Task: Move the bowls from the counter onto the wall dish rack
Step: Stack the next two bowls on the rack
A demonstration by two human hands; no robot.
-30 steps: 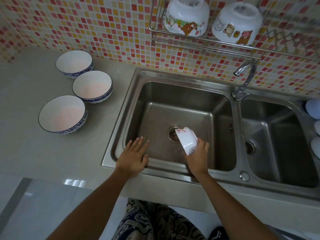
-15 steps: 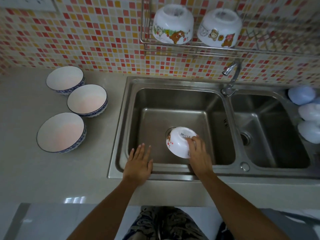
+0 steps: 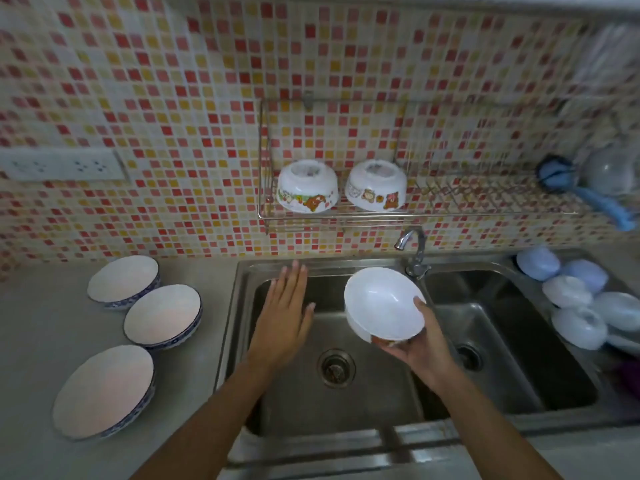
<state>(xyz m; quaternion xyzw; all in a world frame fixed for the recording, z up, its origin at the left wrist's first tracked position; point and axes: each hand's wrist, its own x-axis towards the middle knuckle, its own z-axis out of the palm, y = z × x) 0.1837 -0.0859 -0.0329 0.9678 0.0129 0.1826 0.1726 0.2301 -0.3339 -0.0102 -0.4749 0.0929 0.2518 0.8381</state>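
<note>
The white bowl [image 3: 382,303] has been lifted from low in the left sink basin [image 3: 346,403] and turned: half a second ago its base faced the camera, now its open mouth does. The right hand [image 3: 420,344] grasps it from below, thumb over the near rim, fingers under the base, holding it above the divider between the two basins, just below the faucet [image 3: 414,247]. The left hand [image 3: 285,313] has left the front sink edge and hovers released, fingers extended flat, over the rear of the left basin, touching nothing. The camera view has tilted upward, so more wall is visible.

The wall dish rack [image 3: 485,211] carries two cartoon-printed bowls [image 3: 307,190] upside down at its left end. Its right portion is blurred; the wires there are hard to resolve, and a blue-handled brush [image 3: 588,194] overlaps its right end. The printed pattern on the held bowl is mostly hidden by the hand.

Three blue-rimmed bowls [image 3: 162,317] stand upright on the worktop [image 3: 38,341] left of the sink, each just beside the next. Pale upturned bowls [image 3: 568,292] are clustered at the right of the sink, partly cut off by the frame edge. Rack space right of the two bowls appears unoccupied.
</note>
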